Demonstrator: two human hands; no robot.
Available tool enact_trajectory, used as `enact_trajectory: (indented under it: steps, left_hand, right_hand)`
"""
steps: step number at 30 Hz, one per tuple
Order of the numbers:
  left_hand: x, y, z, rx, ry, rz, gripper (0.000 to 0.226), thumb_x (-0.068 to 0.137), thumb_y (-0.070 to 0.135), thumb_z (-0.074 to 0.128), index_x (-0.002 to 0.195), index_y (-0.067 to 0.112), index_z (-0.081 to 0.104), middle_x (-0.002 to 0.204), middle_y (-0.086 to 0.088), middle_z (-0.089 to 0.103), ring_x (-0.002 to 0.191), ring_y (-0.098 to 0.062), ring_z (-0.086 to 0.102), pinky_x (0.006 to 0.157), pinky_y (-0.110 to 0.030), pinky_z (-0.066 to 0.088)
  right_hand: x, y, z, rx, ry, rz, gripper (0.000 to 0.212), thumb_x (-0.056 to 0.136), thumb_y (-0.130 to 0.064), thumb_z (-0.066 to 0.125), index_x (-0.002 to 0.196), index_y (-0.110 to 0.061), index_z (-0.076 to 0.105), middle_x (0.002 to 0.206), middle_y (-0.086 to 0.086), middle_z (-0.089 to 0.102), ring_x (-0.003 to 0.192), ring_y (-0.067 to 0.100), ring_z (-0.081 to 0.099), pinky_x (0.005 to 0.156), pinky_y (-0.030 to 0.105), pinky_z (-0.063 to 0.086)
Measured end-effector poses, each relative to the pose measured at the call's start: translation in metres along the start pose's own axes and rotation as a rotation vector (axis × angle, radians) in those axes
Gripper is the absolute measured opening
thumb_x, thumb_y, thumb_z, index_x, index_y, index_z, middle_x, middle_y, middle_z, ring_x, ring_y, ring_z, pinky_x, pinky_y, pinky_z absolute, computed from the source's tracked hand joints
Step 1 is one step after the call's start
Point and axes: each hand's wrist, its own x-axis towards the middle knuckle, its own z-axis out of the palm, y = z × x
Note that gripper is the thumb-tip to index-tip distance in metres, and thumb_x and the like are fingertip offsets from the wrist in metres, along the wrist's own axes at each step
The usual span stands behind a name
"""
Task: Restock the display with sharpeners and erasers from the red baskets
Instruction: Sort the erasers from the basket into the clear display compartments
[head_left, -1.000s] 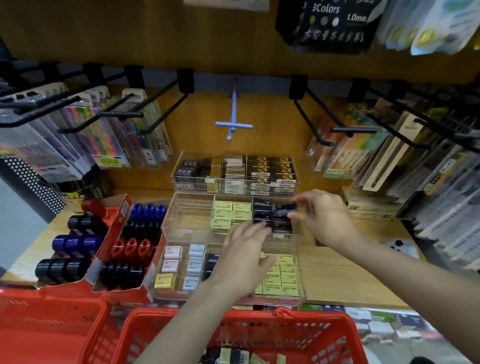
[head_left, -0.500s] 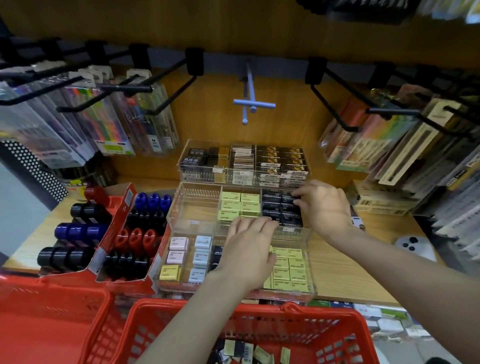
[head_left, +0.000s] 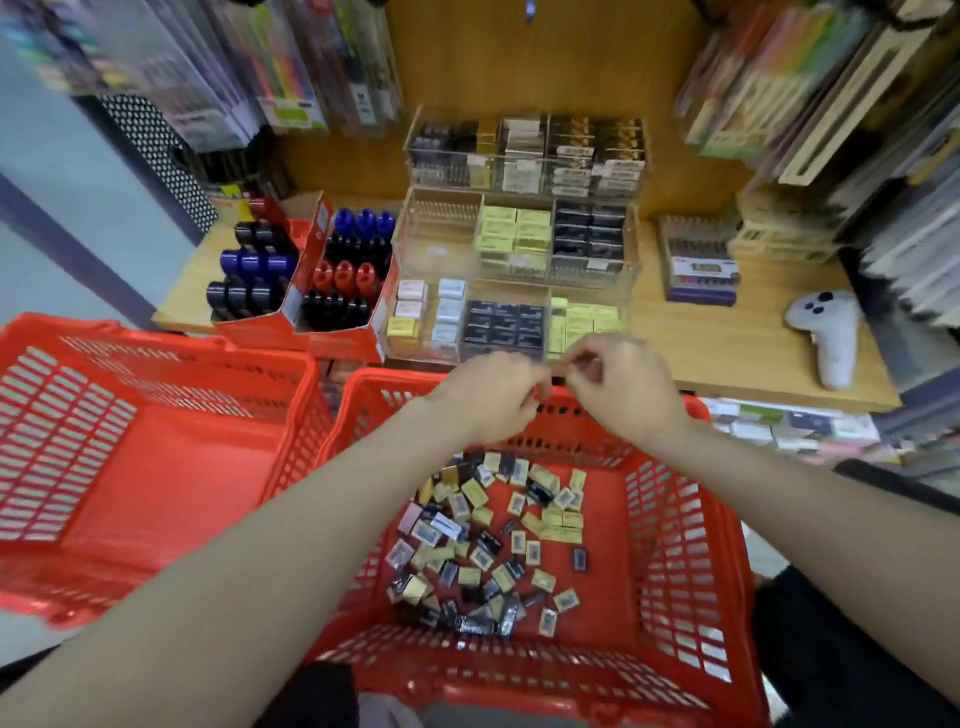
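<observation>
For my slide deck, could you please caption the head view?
Both hands meet above a red basket of loose erasers, before the clear display trays.

This is a stationery shop. Packaged pens and markers (head_left: 291, 67) hang in rows against a wooden back panel, and clear acrylic compartment trays (head_left: 514, 244) on the wooden shelf (head_left: 727, 353) hold neat stacks of small boxed erasers. Red cardboard display boxes (head_left: 311, 280) present sharpeners, and two red plastic shopping baskets (head_left: 675, 519) stand below.
</observation>
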Motion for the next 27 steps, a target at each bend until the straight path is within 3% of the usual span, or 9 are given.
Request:
enact_trajectory:
  steps: [3, 5, 7, 9, 13, 16, 21, 25, 27]
  left_hand:
    - [-0.04, -0.008, 0.036, -0.042, -0.357, -0.12, 0.023, 0.095, 0.021, 0.057, 0.114, 0.017, 0.068, 0.114, -0.002, 0.068, 0.107, -0.023, 0.061, 0.09, -0.034, 0.049]
    - [-0.061, -0.02, 0.058, -0.138, -0.466, -0.202, 0.025, 0.097, 0.02, 0.056, 0.119, 0.013, 0.067, 0.122, -0.006, 0.065, 0.113, -0.025, 0.059, 0.095, -0.036, 0.048]
    - [-0.073, -0.04, 0.074, -0.173, -0.503, -0.271, 0.028, 0.098, 0.015, 0.055, 0.124, 0.009, 0.065, 0.127, -0.009, 0.063, 0.116, -0.025, 0.058, 0.095, -0.031, 0.047]
    - [-0.08, -0.063, 0.089, -0.19, -0.509, -0.347, 0.032, 0.098, 0.011, 0.054, 0.129, 0.009, 0.06, 0.13, -0.011, 0.061, 0.117, -0.025, 0.058, 0.088, -0.022, 0.042]
    - [-0.087, -0.101, 0.136, -0.161, -0.463, -0.508, 0.046, 0.094, 0.024, 0.063, 0.137, 0.016, 0.048, 0.134, -0.01, 0.055, 0.119, -0.027, 0.056, 0.092, -0.031, 0.046]
    - [-0.088, -0.106, 0.184, -0.258, -0.446, -0.591, 0.063, 0.088, 0.031, 0.071, 0.141, 0.019, 0.041, 0.143, -0.01, 0.039, 0.126, -0.029, 0.045, 0.097, -0.034, 0.044]
    - [-0.085, -0.103, 0.236, -0.097, -0.352, -0.542, 0.086, 0.08, 0.042, 0.075, 0.149, 0.023, 0.026, 0.151, -0.006, 0.028, 0.139, -0.027, 0.024, 0.115, -0.037, 0.021]
    - [-0.095, -0.107, 0.248, -0.158, -0.321, -0.525, 0.086, 0.077, 0.032, 0.079, 0.148, 0.037, 0.031, 0.146, -0.007, 0.024, 0.132, -0.029, 0.03, 0.111, -0.035, 0.033]
    - [-0.1, -0.11, 0.251, -0.261, -0.279, -0.502, 0.083, 0.075, 0.021, 0.081, 0.145, 0.032, 0.039, 0.143, -0.006, 0.026, 0.125, -0.026, 0.041, 0.106, -0.032, 0.04]
  right_hand:
    - [-0.049, 0.004, 0.042, 0.222, -0.282, 0.332, 0.016, 0.085, -0.01, 0.063, 0.086, -0.023, 0.073, 0.086, -0.007, 0.069, 0.08, 0.011, 0.065, 0.065, 0.006, 0.043]
    - [-0.07, 0.006, 0.068, 0.313, -0.388, 0.458, 0.022, 0.088, -0.01, 0.061, 0.079, -0.029, 0.069, 0.083, -0.007, 0.067, 0.08, 0.012, 0.067, 0.059, 0.002, 0.042]
    - [-0.08, 0.01, 0.091, 0.399, -0.455, 0.553, 0.027, 0.089, -0.01, 0.061, 0.073, -0.03, 0.066, 0.089, -0.002, 0.07, 0.092, 0.019, 0.069, 0.079, 0.019, 0.055]
    - [-0.082, 0.018, 0.11, 0.422, -0.509, 0.608, 0.027, 0.09, -0.007, 0.062, 0.073, -0.028, 0.066, 0.1, 0.005, 0.072, 0.101, 0.024, 0.068, 0.093, 0.036, 0.054]
    - [-0.085, 0.039, 0.148, 0.385, -0.594, 0.603, 0.022, 0.089, -0.002, 0.058, 0.084, -0.02, 0.07, 0.082, -0.005, 0.065, 0.088, 0.02, 0.065, 0.08, 0.031, 0.054]
    - [-0.096, 0.047, 0.18, 0.333, -0.669, 0.583, 0.022, 0.089, 0.0, 0.059, 0.106, -0.008, 0.071, 0.094, 0.002, 0.066, 0.087, 0.014, 0.06, 0.079, 0.026, 0.049]
    - [-0.114, 0.039, 0.205, 0.189, -0.685, 0.445, 0.022, 0.085, -0.014, 0.069, 0.106, -0.021, 0.069, 0.089, -0.006, 0.068, 0.089, 0.013, 0.066, 0.076, 0.028, 0.054]
    - [-0.117, 0.026, 0.218, -0.039, -0.699, 0.215, 0.04, 0.088, -0.037, 0.067, 0.125, -0.029, 0.057, 0.121, -0.007, 0.057, 0.112, 0.017, 0.056, 0.086, 0.035, 0.052]
    - [-0.12, 0.019, 0.228, -0.111, -0.715, 0.182, 0.047, 0.091, -0.042, 0.063, 0.133, -0.027, 0.049, 0.129, -0.006, 0.052, 0.117, 0.018, 0.054, 0.088, 0.033, 0.05]
